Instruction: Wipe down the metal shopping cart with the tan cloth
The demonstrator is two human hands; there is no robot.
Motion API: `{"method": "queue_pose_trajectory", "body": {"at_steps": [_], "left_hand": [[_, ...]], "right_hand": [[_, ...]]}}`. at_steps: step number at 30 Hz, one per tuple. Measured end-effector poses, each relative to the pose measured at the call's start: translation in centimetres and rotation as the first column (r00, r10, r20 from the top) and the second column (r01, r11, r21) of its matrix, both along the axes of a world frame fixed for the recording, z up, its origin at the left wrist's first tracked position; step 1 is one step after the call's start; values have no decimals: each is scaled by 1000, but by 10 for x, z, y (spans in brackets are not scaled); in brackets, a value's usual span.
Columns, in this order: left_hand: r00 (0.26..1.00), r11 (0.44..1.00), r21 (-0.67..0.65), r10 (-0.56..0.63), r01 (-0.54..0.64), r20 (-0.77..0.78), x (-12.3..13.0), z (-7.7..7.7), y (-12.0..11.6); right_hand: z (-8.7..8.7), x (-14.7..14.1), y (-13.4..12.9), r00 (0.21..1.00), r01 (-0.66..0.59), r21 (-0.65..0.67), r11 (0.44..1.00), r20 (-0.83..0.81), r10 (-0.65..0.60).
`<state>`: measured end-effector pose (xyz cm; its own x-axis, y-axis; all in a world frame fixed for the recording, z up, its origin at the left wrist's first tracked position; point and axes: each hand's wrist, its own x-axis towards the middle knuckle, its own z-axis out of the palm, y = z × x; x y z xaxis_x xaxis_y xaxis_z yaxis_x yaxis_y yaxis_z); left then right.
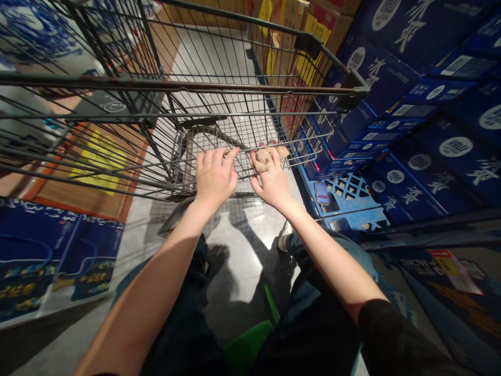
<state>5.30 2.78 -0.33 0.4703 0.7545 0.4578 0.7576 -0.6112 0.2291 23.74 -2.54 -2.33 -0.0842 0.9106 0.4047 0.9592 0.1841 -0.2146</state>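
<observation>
A dark wire shopping cart point(219, 86) stands in front of me. My left hand point(215, 176) is at its near lower wires, back of the hand up, with the fingers bent over the wire edge. Just to the right, my right hand point(273, 183) has its fingers around a crumpled beige thing point(278, 151), which looks like cloth and lies against the same wires. The two hands are close together but do not touch. The undersides of the fingers are hidden.
Blue cartons point(415, 156) are stacked on the right, beside a blue plastic pallet point(352, 193) with a phone-like object point(322, 192). At left are a wooden stand point(58, 196) with a yellow sign and blue-and-white jars. Something green point(250, 342) is low between my legs.
</observation>
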Motion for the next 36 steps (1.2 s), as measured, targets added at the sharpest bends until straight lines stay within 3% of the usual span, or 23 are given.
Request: {"method": "queue_pose_trajectory", "body": {"at_steps": [4,7,12,16,18,22,26,32,36], "left_hand": [[1000,1000,1,-4,4,-15,0,1,0],[1000,1000,-2,-8,8,-21,0,2,0],[1000,999,-31,-17,17,9,0,1,-1],[1000,999,-29,-17,16,-14,0,3,-2],[1000,1000,-28,-8,7,-19,0,4,-2],[1000,1000,-20,3,-3,-1,2,4,0],[999,999,29,31,-30,-14,2,0,1],[993,988,118,89,-98,82,8,-11,-8],[974,982,50,171,-180,150,13,-9,-19]], "right_hand": [[-2,2,1,998,-7,-110,994,54,13],[6,15,-3,1000,-23,-124,992,19,25],[16,54,-24,998,48,8,999,-42,-48],[11,87,-31,989,148,150,978,-46,-142],[5,95,-28,990,139,177,974,-56,-131],[-15,91,-14,999,51,79,996,-14,-50],[-29,80,-4,996,90,0,996,23,-90],[-14,73,-10,988,151,136,979,3,-153],[-14,73,-13,990,137,126,983,17,-140]]}}
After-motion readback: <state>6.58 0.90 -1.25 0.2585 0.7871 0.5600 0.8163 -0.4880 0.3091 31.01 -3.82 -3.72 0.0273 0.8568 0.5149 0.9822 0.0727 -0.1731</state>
